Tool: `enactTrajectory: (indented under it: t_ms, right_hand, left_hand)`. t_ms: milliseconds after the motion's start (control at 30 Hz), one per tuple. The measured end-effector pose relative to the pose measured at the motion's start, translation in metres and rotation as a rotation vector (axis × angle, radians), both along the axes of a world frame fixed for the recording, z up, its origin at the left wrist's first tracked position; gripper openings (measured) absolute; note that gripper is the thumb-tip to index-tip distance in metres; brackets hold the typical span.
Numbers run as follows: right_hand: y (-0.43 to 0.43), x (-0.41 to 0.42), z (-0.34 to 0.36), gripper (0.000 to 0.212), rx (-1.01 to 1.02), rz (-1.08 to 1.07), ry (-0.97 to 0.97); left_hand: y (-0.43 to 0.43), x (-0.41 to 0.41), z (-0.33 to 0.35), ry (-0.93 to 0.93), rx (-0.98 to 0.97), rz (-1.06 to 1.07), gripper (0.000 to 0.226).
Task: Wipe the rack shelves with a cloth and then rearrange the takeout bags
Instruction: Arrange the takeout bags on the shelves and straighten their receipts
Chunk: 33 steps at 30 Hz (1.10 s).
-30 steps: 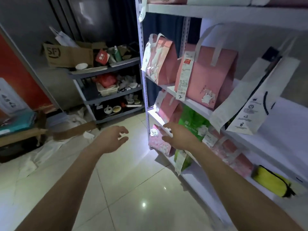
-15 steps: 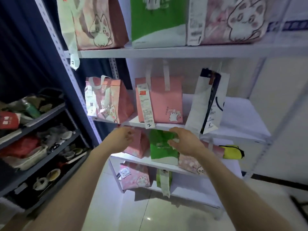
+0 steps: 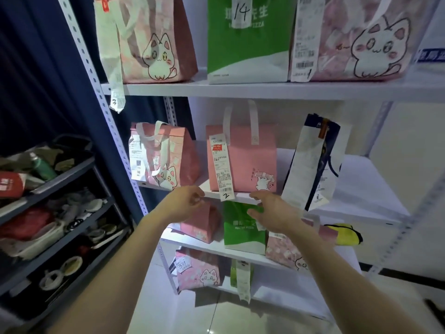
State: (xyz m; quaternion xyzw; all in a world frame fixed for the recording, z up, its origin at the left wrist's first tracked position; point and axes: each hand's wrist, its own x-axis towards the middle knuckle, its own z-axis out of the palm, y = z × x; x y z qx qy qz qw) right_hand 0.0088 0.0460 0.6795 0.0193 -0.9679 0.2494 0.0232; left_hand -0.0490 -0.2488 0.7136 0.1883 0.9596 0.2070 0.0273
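Note:
A white rack (image 3: 265, 90) holds takeout bags on several shelves. A plain pink bag (image 3: 250, 160) with a long receipt marked 2 stands on the middle shelf, between a pink cat bag (image 3: 166, 155) and a white and navy bag (image 3: 313, 165). My left hand (image 3: 185, 203) and my right hand (image 3: 274, 213) are raised side by side just below that shelf's front edge, fingers loosely curled, holding nothing. Behind them, one shelf down, stand a small pink bag (image 3: 204, 225) and a green bag (image 3: 243, 232). A yellow cloth (image 3: 344, 233) lies at the right of that shelf.
The top shelf carries a pink cat bag (image 3: 149, 44), a green bag marked 14 (image 3: 248, 44) and a big pink cat bag (image 3: 361, 44). A dark cart (image 3: 72, 169) full of clutter stands at the left. Glossy tiled floor (image 3: 192, 317) lies below.
My view swung from the floor and rack side up to the rack's front. Both hands rose from low down to the middle shelf's edge.

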Motion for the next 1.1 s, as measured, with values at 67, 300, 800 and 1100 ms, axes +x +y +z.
enactTrajectory:
  t_ms: [67, 300, 800, 1100]
  right_hand:
    - [-0.006, -0.01, -0.002, 0.055, 0.009, 0.017, 0.012]
    - [0.0, -0.043, 0.0, 0.05, -0.088, -0.071, 0.157]
    - [0.031, -0.079, -0.007, 0.057, -0.184, -0.369, 0.049]
    - [0.003, -0.063, 0.006, 0.03, -0.154, -0.43, 0.073]
  left_hand:
    - [-0.006, -0.003, -0.002, -0.004, -0.004, 0.018, 0.03]
    - [0.0, -0.022, -0.02, 0.041, 0.111, 0.097, 0.033]
    - [0.062, -0.094, -0.024, -0.217, 0.665, 0.209, 0.079]
    - [0.024, -0.111, -0.01, -0.138, 0.505, 0.109, 0.062]
